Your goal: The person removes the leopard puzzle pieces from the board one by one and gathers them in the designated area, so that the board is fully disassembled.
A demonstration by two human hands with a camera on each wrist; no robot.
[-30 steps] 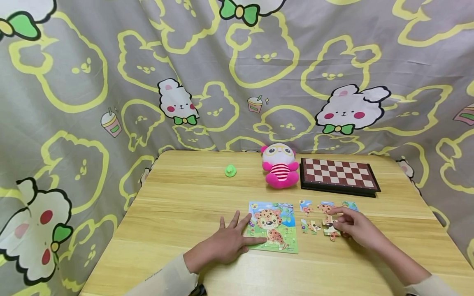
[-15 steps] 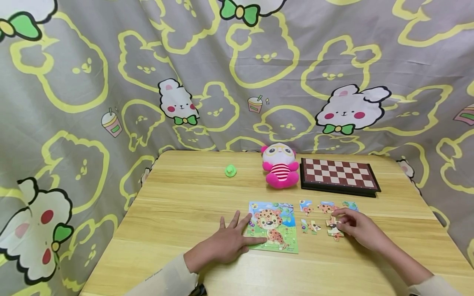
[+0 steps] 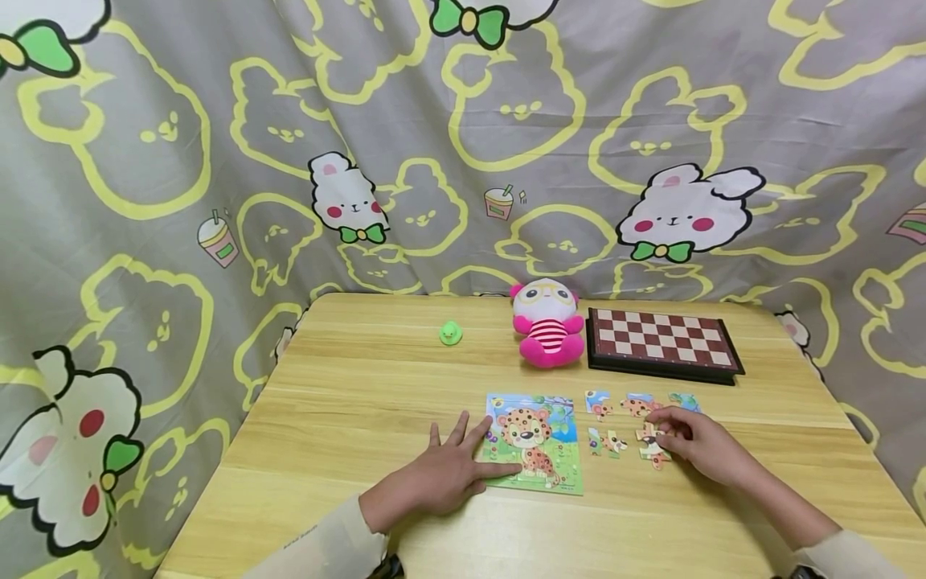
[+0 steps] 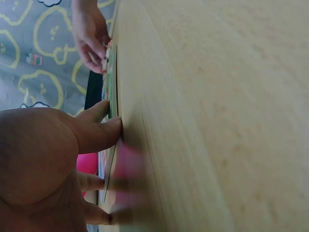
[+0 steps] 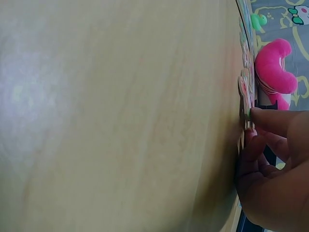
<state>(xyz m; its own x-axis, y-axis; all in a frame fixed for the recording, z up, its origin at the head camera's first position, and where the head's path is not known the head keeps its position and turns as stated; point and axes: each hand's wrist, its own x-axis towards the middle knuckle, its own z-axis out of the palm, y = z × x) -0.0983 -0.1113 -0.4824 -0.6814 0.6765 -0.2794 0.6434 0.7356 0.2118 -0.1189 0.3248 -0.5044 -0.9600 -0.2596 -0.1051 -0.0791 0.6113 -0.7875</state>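
Note:
My left hand [image 3: 444, 476] lies with fingers spread at the left side of a square leopard picture puzzle [image 3: 553, 434], its thumb reaching across the lower part. In the left wrist view the fingers [image 4: 99, 137] rest at the edge of the flat board. To the right, my right hand [image 3: 705, 446] pinches the right side of a leopard-spotted puzzle piece [image 3: 653, 453] between thumb and fingers. The right wrist view shows that piece [image 5: 245, 92] low over the table, beside the thumb tip. Behind and left of it lie several loose puzzle pieces [image 3: 598, 404], one partly hidden by the right hand.
A pink and white plush panda [image 3: 550, 334] sits behind the puzzle, next to a brown and white checkered game board [image 3: 661, 342]. A small green duck [image 3: 450, 334] stands further left. A patterned curtain [image 3: 434, 121] hangs behind the wooden table [image 3: 347, 402].
My right hand and the spotted piece have shifted slightly right, then hardly moved in the last half second. My left hand has stayed in place on the puzzle.

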